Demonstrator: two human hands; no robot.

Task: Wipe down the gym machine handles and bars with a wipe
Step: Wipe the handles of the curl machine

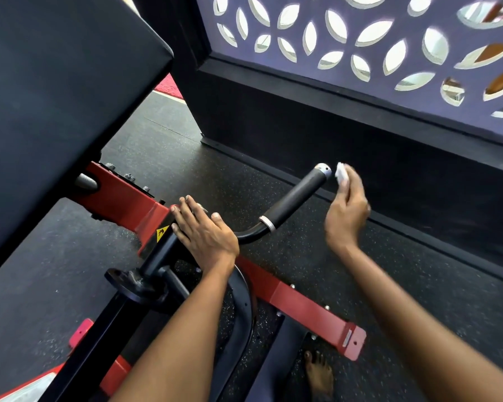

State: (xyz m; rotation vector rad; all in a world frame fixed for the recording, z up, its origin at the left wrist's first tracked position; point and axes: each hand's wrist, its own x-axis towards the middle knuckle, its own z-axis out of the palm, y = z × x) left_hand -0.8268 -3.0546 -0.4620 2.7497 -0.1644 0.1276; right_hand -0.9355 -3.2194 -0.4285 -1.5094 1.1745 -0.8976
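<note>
A black foam-gripped handle (295, 195) with a silver end cap rises to the upper right from a curved black bar on the red machine frame (122, 198). My right hand (347, 210) pinches a small white wipe (341, 173) just to the right of the handle's silver tip, apart from it. With straight fingers, my left hand (202, 230) lies flat on the red frame and black bar where the handle's bar begins.
A large black pad (55, 97) fills the upper left. A black wall base (360, 134) below a purple cut-out screen runs behind the handle. A red floor bar (308, 309) and a bare foot (320, 372) lie below, on speckled black rubber flooring.
</note>
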